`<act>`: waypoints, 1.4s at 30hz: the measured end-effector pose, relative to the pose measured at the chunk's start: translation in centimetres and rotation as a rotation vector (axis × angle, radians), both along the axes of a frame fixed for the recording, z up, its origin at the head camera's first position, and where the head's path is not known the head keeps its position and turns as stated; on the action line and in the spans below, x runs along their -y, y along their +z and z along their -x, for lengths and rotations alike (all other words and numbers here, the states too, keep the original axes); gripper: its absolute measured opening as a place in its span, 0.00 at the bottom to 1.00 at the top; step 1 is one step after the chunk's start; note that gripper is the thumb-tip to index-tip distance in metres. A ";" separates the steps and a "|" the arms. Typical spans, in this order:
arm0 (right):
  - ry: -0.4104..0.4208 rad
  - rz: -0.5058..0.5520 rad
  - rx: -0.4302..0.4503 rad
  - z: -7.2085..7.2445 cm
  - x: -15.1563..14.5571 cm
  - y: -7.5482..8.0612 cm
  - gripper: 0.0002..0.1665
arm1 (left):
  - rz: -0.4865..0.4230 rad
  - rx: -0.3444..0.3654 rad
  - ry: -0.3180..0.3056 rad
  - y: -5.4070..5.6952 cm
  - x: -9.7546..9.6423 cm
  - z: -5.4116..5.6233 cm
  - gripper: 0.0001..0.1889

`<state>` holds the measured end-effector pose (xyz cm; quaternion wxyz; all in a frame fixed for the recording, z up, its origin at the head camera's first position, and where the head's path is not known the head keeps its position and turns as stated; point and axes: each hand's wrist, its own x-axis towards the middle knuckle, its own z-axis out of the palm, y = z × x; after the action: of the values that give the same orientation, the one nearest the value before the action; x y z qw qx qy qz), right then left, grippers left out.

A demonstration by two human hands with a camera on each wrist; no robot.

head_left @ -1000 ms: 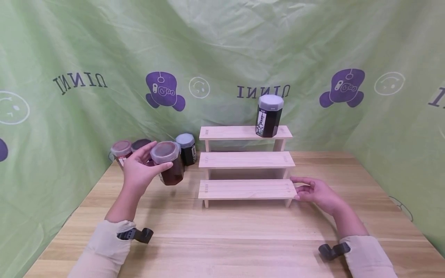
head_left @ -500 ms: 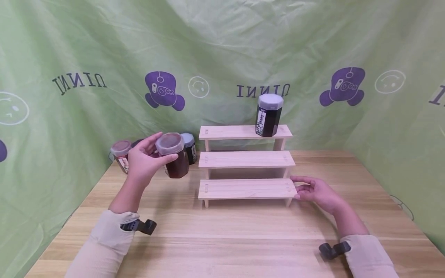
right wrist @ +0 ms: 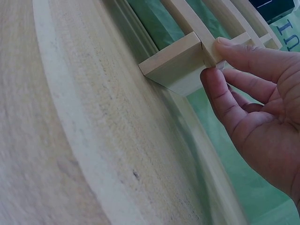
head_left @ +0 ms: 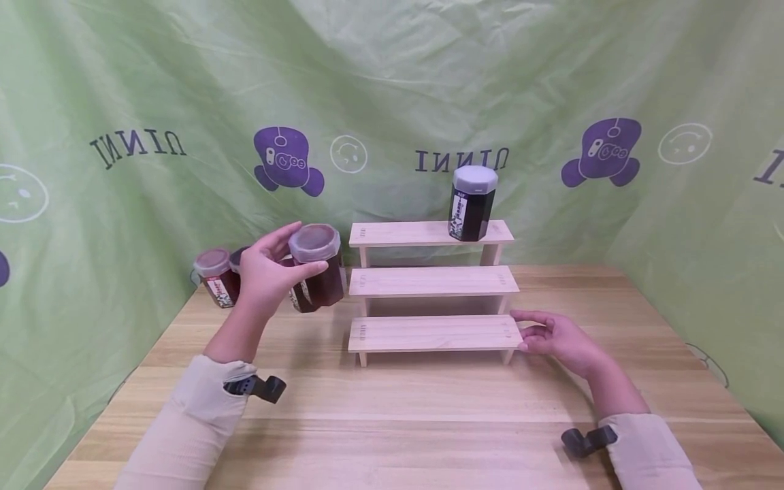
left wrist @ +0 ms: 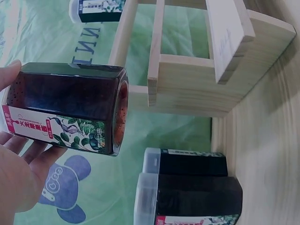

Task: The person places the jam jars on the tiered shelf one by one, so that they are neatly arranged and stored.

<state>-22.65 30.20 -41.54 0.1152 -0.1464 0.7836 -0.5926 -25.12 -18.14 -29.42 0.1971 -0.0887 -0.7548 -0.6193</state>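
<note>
Gripping jar [left wrist: 68, 96] in left hand [head_left: 268, 279], Chinese-lettered label [left wrist: 56, 130], backdrop [head_left: 392, 82] reading "UINNI"

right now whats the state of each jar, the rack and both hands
held jar: lid on, raised
left hand: grips held jar
rack: standing upright
right hand: grips rack's lowest step
top-step jar: upright, lid on
leftmost jar: upright, lid on
other table jars: partly hidden

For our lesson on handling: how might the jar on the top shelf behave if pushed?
The jar has flat sides, so it should slide rather than roll. Standing tall on the narrow top shelf, it might tip off.
</note>
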 end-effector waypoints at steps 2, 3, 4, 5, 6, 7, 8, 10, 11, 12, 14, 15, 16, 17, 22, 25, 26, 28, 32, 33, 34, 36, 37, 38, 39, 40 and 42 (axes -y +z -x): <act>0.001 0.002 0.001 0.0 0.0 0.0 0.43 | 0.000 0.000 -0.002 0.2 -0.2 0.2 0.42; 0.001 0.003 0.002 0.0 0.0 0.0 0.43 | 0.001 0.001 -0.001 0.3 -0.4 0.2 0.42; 0.002 0.003 0.003 0.0 0.0 0.0 0.43 | 0.000 0.002 -0.003 0.3 -0.5 0.3 0.42; 0.002 0.003 0.003 0.0 0.0 0.0 0.43 | 0.000 0.003 -0.003 0.4 -0.6 0.4 0.42; 0.002 0.003 0.003 0.0 0.0 0.0 0.43 | 0.002 0.006 -0.002 0.5 -0.8 0.5 0.42; 0.002 0.003 0.002 0.0 0.0 0.0 0.43 | 0.006 0.011 0.001 0.6 -0.9 0.6 0.42; 0.001 0.001 0.001 0.0 0.0 0.0 0.43 | 0.008 0.015 0.003 0.8 -1.1 0.7 0.42; 0.001 -0.001 -0.001 0.1 0.0 -0.1 0.43 | 0.004 0.021 0.003 1.0 -1.4 0.9 0.42; 0.000 -0.002 -0.002 0.1 0.0 -0.1 0.43 | 0.000 0.023 0.005 1.2 -1.6 1.0 0.42; -0.001 -0.002 -0.002 0.1 0.0 -0.1 0.43 | -0.002 0.024 0.008 1.4 -1.8 1.1 0.42; -0.002 -0.002 0.000 0.1 0.0 -0.1 0.43 | -0.011 0.026 0.013 1.7 -2.2 1.4 0.41; -0.002 -0.001 0.002 0.1 0.0 -0.1 0.43 | -0.019 0.026 0.015 1.8 -2.4 1.5 0.41; -0.002 0.001 0.004 0.1 0.0 -0.1 0.43 | -0.024 0.025 0.017 2.0 -2.6 1.7 0.41; -0.002 0.003 0.006 0.1 0.0 -0.1 0.43 | -0.028 0.022 0.017 2.1 -2.8 1.8 0.41; 0.001 0.008 0.003 0.1 -0.1 -0.1 0.43 | -0.040 0.012 -0.010 2.7 -3.8 2.6 0.41; 0.001 0.008 -0.001 0.2 -0.1 -0.2 0.42 | -0.042 0.013 -0.017 3.0 -4.4 3.1 0.42; 0.001 0.008 -0.002 0.2 0.0 -0.2 0.42 | -0.041 0.011 -0.017 3.1 -4.6 3.2 0.42; 0.000 0.007 -0.002 0.2 0.0 -0.2 0.42 | -0.046 0.007 -0.016 3.3 -5.0 3.6 0.42; -0.003 0.002 -0.001 0.2 0.0 -0.1 0.42 | -0.039 -0.006 -0.013 3.7 -5.7 4.1 0.41; -0.003 0.001 -0.001 0.2 -0.1 -0.1 0.42 | -0.036 -0.006 -0.013 3.8 -5.9 4.3 0.41; -0.003 0.002 -0.001 0.2 -0.1 -0.1 0.42 | -0.034 -0.009 -0.016 3.9 -6.0 4.4 0.41; -0.002 0.000 -0.003 0.2 -0.1 -0.2 0.42 | -0.021 -0.013 -0.017 4.0 -6.3 4.5 0.41; -0.001 0.000 -0.003 0.2 -0.1 -0.2 0.42 | -0.022 -0.014 -0.024 4.1 -6.5 4.6 0.42; -0.001 0.001 -0.004 0.2 -0.1 -0.2 0.42 | -0.023 -0.018 -0.030 4.2 -6.6 4.7 0.42; 0.000 0.000 -0.004 0.2 -0.1 -0.2 0.42 | -0.024 -0.020 -0.035 4.3 -6.8 4.7 0.42; 0.000 0.000 -0.005 0.2 -0.2 -0.3 0.42 | -0.028 -0.024 -0.041 4.4 -6.9 4.8 0.42; -0.001 -0.001 -0.006 0.2 -0.2 -0.3 0.42 | -0.033 -0.024 -0.046 4.6 -7.2 5.0 0.42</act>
<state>-22.86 30.37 -41.84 0.1126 -0.1475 0.7845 -0.5918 -30.07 -10.96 -24.86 0.1932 -0.1104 -0.7397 -0.6350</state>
